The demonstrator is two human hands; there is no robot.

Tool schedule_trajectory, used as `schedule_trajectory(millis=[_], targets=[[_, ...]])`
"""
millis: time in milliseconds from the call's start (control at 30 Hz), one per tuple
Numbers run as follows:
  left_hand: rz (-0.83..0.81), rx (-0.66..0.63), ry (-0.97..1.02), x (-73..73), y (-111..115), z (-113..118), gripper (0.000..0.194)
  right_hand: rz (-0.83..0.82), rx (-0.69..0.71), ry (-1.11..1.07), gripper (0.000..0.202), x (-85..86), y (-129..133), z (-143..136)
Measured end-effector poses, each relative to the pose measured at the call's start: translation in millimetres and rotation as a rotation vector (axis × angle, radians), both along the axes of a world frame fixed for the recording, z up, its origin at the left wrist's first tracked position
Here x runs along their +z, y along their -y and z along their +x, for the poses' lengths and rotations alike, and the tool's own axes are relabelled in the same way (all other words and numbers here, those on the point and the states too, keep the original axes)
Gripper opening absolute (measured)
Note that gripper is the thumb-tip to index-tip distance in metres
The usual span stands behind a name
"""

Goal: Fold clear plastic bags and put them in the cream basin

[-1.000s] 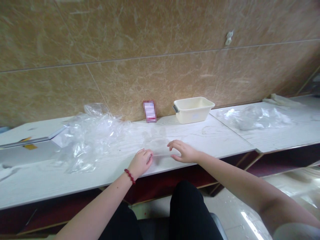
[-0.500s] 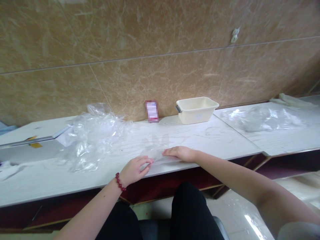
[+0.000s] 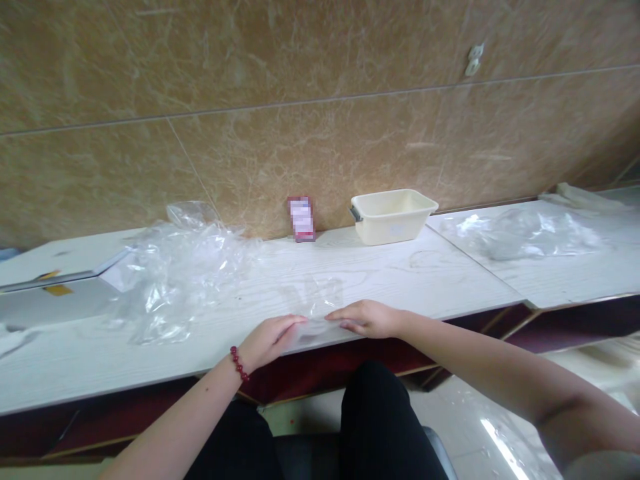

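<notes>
A clear plastic bag lies near the counter's front edge, partly lifted between my two hands. My left hand, with a red bead bracelet at the wrist, pinches its left side between thumb and fingers. On the other side, my right hand has its fingertips closed on the bag's right side. The film is so transparent that its exact outline is hard to make out.
A pile of crumpled clear bags lies to the left, beside a white box. Against the wall stand a cream plastic bin and a pixelated phone-like object. More clear plastic rests at the right.
The bag's near part has come up off the counter between my hands. My right hand has lowered slightly, its thumb now showing under the fingers.
</notes>
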State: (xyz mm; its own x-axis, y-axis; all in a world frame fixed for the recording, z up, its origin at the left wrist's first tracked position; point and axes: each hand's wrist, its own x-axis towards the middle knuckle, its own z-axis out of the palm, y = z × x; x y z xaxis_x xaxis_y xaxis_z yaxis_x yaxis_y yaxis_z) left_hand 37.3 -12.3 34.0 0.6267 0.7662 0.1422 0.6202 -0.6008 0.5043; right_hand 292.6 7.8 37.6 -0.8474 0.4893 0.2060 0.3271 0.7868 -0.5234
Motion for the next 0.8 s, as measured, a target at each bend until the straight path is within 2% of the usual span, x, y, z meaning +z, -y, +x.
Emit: schedule_trajectory(millis=[133,233,367,533,667,800], targets=[[-0.089,0.257,0.102,-0.3,-11,5,0.033,-0.002,-0.347,-0.102,0.026,-3.8,-13,-11],[-0.090,0.412,0.180,-5.4,-25,9,0.032,-0.018,-0.614,-0.139,0.020,-8.9,-29,-22],[-0.100,0.566,0.295,-10.6,-39,16,0.026,-0.066,-0.841,-0.121,0.016,-13.3,-47,-30],[-0.262,0.764,0.535,-14.4,-49,26,0.024,-0.165,-0.956,-0.128,0.015,-15.3,-57,-37],[-0.351,0.823,0.688,-19.8,-56,30,0.022,-0.211,-0.976,-0.168,0.016,-18.1,-62,-41],[-0.360,0.841,0.739,-26.5,-61,28,0.022,-0.226,-0.989,-0.159,0.020,-21.8,-68,-43]])
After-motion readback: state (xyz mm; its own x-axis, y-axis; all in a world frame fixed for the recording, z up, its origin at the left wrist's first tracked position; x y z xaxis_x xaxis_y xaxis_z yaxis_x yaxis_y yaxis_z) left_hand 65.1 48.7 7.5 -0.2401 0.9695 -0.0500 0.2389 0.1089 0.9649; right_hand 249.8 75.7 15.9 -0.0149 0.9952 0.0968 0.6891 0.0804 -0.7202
